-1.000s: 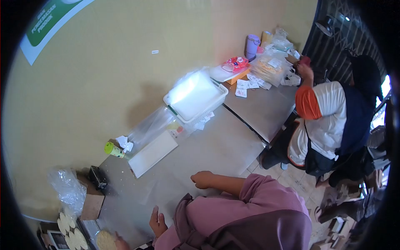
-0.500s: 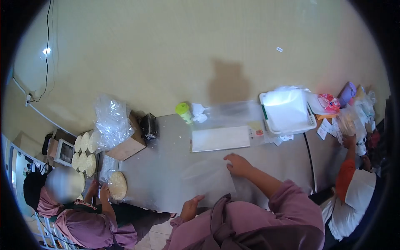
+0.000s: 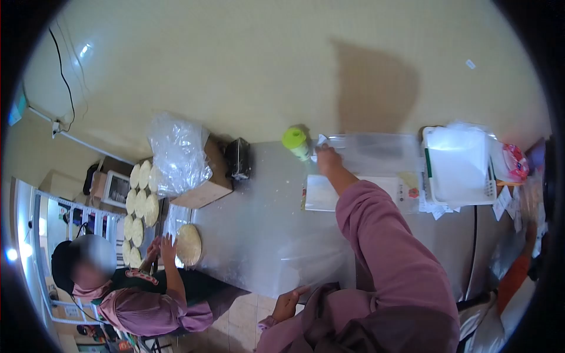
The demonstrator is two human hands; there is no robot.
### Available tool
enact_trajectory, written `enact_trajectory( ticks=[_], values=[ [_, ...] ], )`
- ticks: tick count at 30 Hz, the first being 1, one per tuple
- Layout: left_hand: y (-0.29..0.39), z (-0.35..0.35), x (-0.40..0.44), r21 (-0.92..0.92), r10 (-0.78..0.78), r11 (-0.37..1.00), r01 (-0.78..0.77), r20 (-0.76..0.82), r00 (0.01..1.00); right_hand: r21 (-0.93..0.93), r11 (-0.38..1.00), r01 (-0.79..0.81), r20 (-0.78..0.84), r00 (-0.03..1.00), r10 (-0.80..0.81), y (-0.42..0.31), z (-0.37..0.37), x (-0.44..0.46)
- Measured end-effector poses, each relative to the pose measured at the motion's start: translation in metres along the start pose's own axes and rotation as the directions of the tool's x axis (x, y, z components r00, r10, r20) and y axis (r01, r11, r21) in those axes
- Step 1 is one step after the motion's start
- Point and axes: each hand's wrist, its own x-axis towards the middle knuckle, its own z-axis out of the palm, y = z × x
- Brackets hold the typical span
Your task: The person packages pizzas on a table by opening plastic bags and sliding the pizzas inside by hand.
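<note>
My right hand [image 3: 327, 160] reaches to the back of the table, its fingers closed on a crumpled white cloth or tissue [image 3: 322, 141]. Just left of it stands a lime-green lidded canister [image 3: 295, 143]. Low at the table's front edge is my left hand [image 3: 288, 303], close to my body, with its fingers loosely stretched and nothing plainly held. A clear plastic bag [image 3: 318, 257] lies flat on the table between my hands. Under my right forearm, a stack of white plastic bags or sheets [image 3: 321, 195] is partly hidden.
White basket [image 3: 429, 194] stands at the right, with papers around it. At the left are a cardboard box [image 3: 203, 191] topped with clear plastic, a black container [image 3: 239, 159] and round pale flat breads [image 3: 140, 203]. One co-worker handles a bread [image 3: 189, 244]; another is at far right.
My right hand has moved from above the plastic bag to the cloth beside the green canister and closed on it. The view has shifted left. The left co-worker's hands have moved slightly.
</note>
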Motion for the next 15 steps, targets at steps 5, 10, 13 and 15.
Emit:
enact_trajectory(
  ticks=[5, 10, 13, 15],
  values=[
    [0.031, 0.0, 0.003, 0.109, -0.031, 0.993, 0.034, -0.03, 0.999, 0.154, 0.988, -0.012, -0.068, 0.997, 0.022, 0.029, 0.022, -0.012],
    [0.074, -0.008, 0.019, 0.136, -0.071, 0.987, 0.087, -0.115, 0.991, 0.519, 0.821, 0.239, -0.208, 0.967, -0.15, 0.05, -0.047, -0.084],
    [0.1, -0.011, 0.039, 0.095, 0.025, 0.995, -0.016, -0.093, 0.995, 0.645, 0.746, 0.164, -0.088, 0.986, -0.14, 0.05, -0.093, -0.132],
    [0.118, -0.006, 0.05, 0.122, 0.059, 0.991, -0.051, -0.062, 0.996, 0.695, 0.718, 0.017, 0.073, 0.993, -0.094, 0.042, -0.129, -0.16]
  ],
)
